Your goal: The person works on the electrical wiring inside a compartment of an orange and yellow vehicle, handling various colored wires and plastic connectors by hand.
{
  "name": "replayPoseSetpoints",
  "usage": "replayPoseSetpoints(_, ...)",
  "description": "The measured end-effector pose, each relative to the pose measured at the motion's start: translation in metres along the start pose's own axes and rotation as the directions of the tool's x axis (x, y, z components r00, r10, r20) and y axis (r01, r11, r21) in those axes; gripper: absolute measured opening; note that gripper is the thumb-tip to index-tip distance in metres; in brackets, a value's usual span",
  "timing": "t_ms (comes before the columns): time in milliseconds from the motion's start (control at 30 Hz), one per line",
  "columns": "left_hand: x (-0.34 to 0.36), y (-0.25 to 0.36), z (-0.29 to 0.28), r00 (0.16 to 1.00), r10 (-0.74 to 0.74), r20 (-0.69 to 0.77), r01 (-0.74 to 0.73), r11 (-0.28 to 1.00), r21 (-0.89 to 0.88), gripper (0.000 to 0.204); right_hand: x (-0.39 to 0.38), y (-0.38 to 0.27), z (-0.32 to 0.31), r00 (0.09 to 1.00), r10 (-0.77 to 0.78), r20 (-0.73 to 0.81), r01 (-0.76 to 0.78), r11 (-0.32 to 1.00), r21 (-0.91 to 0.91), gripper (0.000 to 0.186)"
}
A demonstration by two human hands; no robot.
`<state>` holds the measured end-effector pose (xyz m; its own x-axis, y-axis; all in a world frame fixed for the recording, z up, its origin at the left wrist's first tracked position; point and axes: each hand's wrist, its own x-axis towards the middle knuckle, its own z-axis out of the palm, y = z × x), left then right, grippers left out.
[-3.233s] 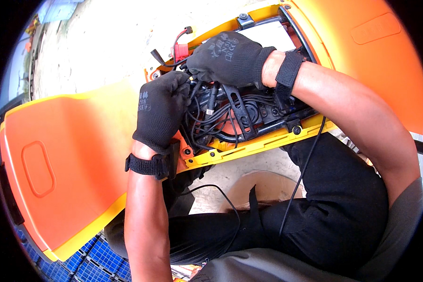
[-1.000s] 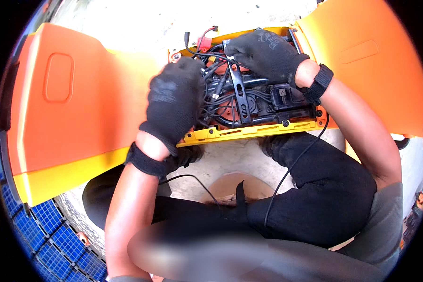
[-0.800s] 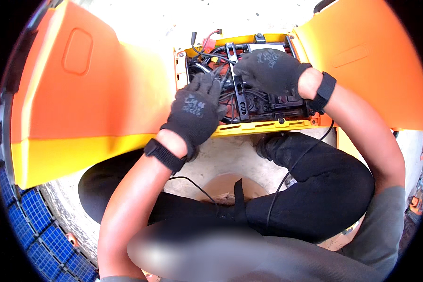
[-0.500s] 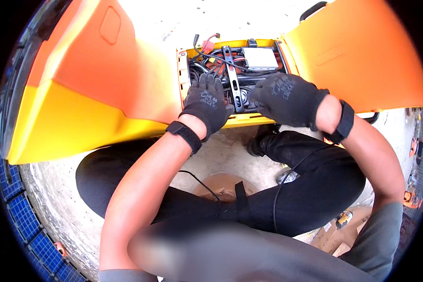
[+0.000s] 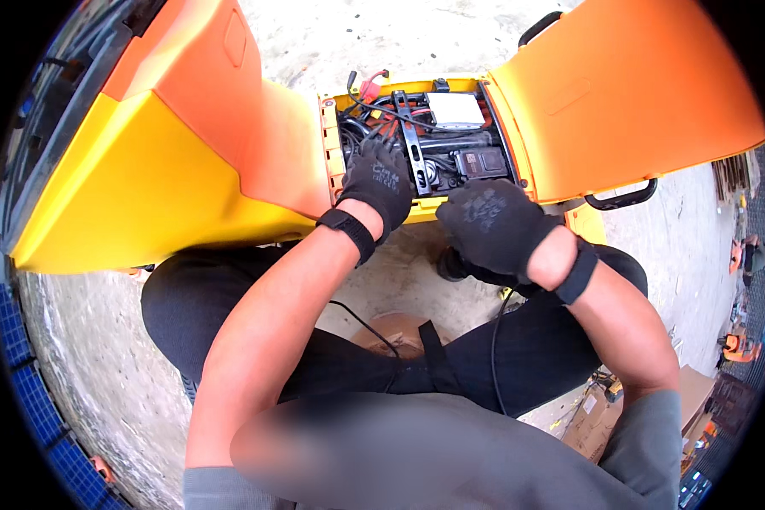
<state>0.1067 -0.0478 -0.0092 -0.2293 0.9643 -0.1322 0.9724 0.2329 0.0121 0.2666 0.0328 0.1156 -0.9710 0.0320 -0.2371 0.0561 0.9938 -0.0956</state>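
- My left hand [image 5: 377, 180], in a black glove, is open: its fingers are extended and reach over the wires [image 5: 348, 134] at the left end of the compartment, just beside the slotted black bracket [image 5: 410, 140]. I cannot tell whether the fingertips press on any wire.
- My right hand [image 5: 495, 223], also gloved in black, is loosely curled near the yellow rim [image 5: 427, 206] on my side. Its fingertips are turned from view; I cannot tell whether it grips anything or touches the rim.
- The compartment lies uncovered in front of me, set between a left orange panel [image 5: 285, 136] and a right orange panel [image 5: 625, 81].
- The bracket spans the compartment from the far side to the near side.
- To the right of it, a silver-white box [image 5: 453, 110] sits at the far side, with a black box [image 5: 482, 163] nearer me.
- At the far left corner, a red connector [image 5: 369, 91] and a black plug [image 5: 352, 81] stand up on their leads.
- A black handle [image 5: 623, 196] is fitted at the right panel's near edge.
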Motion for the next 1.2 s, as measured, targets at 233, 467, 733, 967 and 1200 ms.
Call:
replayPoseSetpoints(233, 0.001, 0.011, -0.003, 0.999, -0.038, -0.005, 0.038, 0.999, 0.006, 0.044, 0.003, -0.009, -0.002, 0.990, -0.099, -0.095, 0.101, 0.995, 0.012, 0.014)
replayPoseSetpoints(467, 0.011, 0.002, 0.008, 0.996, 0.079, 0.042, -0.089, 0.940, 0.329, 0.052, -0.019, -0.065, -0.070, 0.847, -0.259, -0.463, 0.340, 0.935, 0.099, 0.015)
replayPoseSetpoints(733, 0.011, 0.020, -0.010, 0.991, 0.011, 0.136, -0.030, 0.990, 0.137, 0.043, -0.056, -0.075, -0.096, 0.820, -0.299, -0.489, 0.429, 0.886, 0.177, 0.014)
replayPoseSetpoints(967, 0.009, 0.014, -0.002, 0.999, 0.002, 0.039, -0.009, 0.984, 0.179, 0.043, -0.061, -0.068, -0.104, 0.816, -0.338, -0.469, 0.467, 0.864, 0.188, 0.014)
replayPoseSetpoints(1200, 0.001, -0.004, 0.008, 0.986, 0.024, -0.163, -0.002, 0.992, 0.130, 0.046, -0.050, -0.066, -0.112, 0.803, -0.400, -0.442, 0.519, 0.834, 0.187, 0.014)
